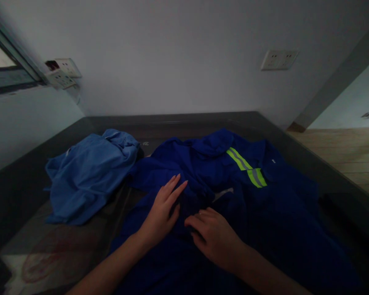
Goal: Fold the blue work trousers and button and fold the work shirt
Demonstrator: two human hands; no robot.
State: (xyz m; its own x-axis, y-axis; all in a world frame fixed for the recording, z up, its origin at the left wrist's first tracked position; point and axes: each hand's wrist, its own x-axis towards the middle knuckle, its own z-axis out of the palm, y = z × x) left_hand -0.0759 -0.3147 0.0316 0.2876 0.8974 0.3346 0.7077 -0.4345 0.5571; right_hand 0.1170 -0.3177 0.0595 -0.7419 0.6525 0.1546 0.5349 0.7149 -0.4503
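Observation:
A dark blue work jacket [199, 164] with a yellow-green and silver reflective strip [247, 167] lies spread and rumpled in front of me. My left hand [165, 205] rests over its left part, fingers stretched out, holding nothing. Just right of it, lower down, my right hand [213, 233] has its fingers curled into the cloth near the jacket's middle; the fingertips are partly hidden. A pale strip [223, 194] shows on the jacket above the right hand. The lower part of the garment is too dark to make out in detail.
A lighter blue crumpled garment [90, 176] lies to the left on the dark surface [172, 119], which has a raised edge. White walls with sockets [279, 60] stand behind. A dark flat object [350, 217] is at the right. Light wooden flooring [353, 153] shows beyond.

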